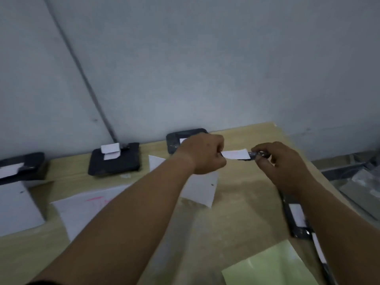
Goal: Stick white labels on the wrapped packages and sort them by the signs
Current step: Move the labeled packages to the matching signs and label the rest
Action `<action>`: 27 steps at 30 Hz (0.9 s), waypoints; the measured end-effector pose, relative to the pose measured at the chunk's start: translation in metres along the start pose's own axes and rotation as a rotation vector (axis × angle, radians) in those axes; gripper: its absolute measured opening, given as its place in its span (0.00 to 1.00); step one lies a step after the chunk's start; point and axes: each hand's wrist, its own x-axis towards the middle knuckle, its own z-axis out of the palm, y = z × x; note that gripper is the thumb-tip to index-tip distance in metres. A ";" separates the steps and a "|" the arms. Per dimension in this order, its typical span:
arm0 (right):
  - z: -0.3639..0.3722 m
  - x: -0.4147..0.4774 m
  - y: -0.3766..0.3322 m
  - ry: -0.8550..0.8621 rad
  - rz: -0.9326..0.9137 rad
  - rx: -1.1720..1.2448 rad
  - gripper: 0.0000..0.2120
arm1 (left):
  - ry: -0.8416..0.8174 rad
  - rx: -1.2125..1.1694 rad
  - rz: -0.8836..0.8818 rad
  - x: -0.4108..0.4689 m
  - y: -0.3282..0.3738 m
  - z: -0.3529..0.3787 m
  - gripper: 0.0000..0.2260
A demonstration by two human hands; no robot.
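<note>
mid-frame, the left hand point(202, 154) pinches a label point(235, 154) lying left-to-right; the right hand point(285, 161) grips a package point(254, 155) at its right end.

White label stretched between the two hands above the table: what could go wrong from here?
1. The left hand pinches one end of the white label while the right hand grips the wrapped package at the other end, in mid-air; the label may go on crooked or creased.
2. Pressing it down could make the package slip onto the table.
3. The paper sign with pink marks is partly hidden under the left arm, so missorting seems possible.
</note>
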 end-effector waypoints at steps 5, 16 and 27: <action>0.053 0.035 -0.088 -0.052 -0.153 0.155 0.08 | -0.040 -0.182 -0.183 -0.058 -0.082 -0.073 0.03; 0.225 0.096 -0.297 -0.316 -0.382 0.187 0.08 | 0.025 -0.097 -0.527 -0.209 -0.287 -0.164 0.02; 0.375 0.146 -0.445 -0.508 -0.382 0.020 0.12 | -0.003 0.121 -0.703 -0.287 -0.482 -0.194 0.08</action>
